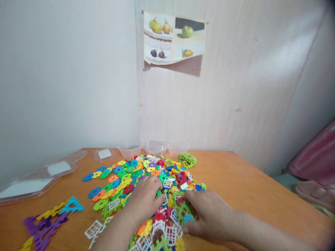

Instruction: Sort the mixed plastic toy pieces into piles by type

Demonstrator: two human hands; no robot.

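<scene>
A heap of colourful plastic building pieces spreads over the middle of the wooden table. My left hand (148, 199) rests palm down on the heap, near flower-shaped discs (126, 183) and white lattice window pieces (168, 183). Its thumb stands away from the fingers, and the far fingertips are partly hidden. At the heap's right edge lies my right hand (213, 214), thumb and fingers apart, around a green toothed piece (183, 210) and a blue disc (188, 218). I see nothing held in either hand.
Purple triangular pieces (48, 228) and a light-blue triangle (72, 205) lie at the left. Clear lids (60, 168) line the left edge. Transparent tubs (130, 151) stand by the wall, and a green cluster of pieces (187, 160) sits at the back. A fruit poster (173, 37) hangs above.
</scene>
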